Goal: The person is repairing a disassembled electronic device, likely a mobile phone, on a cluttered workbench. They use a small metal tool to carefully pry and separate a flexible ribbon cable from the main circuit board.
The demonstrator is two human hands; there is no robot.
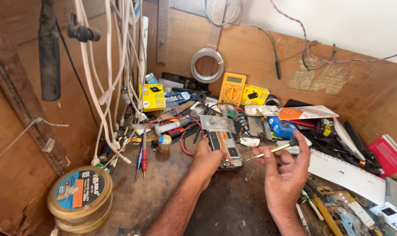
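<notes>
Desk [233,209], left edge: stacked solder spools [79,197]; red and blue probes [141,158] just right of them. Mid-desk: left hand [206,161] curled, fingers pressed on the opened phone [224,149], holding it flat. Right hand [286,171] pinches a yellow-handled tool [272,150], tip pointing at the phone. Yellow multimeter [232,88] by the back edge.

We see a worn brown worktop [233,205] with wooden walls at its back and left edge. Near the front left corner stands a solder spool [79,199]. Toward the back edge lie a yellow multimeter [232,88] and a yellow box [153,96]. Probes [142,158] lie left of the middle. A white ruler [345,175] lies near the right edge.
</notes>
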